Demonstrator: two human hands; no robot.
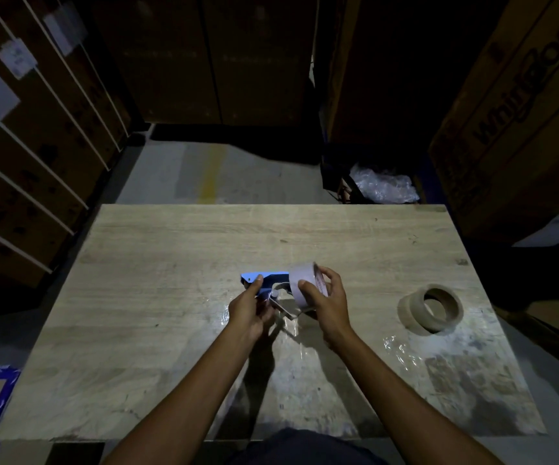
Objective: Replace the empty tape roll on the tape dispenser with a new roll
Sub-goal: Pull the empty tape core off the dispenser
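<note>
Two hands share the work: the left hand [249, 308] has its fingers [257, 284] curled tight around the blue plastic tape dispenser [262, 279], steadying it above the pale wooden surface [170, 250]. The right hand [327, 302] clasps the new whitish tape roll [300, 278], held against the dispenser, probably for seating. Two empty brown cardboard cores [431, 308] lie well right of both hands.

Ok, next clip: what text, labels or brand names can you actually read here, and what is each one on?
"Whirlpool": printed in large dark letters on the cardboard box at right, partly cut off by the frame edge.
White paper labels on the stacked boxes at left: too blurred to read.
Reddish print on the tape roll in the right hand: too small to read.
</note>
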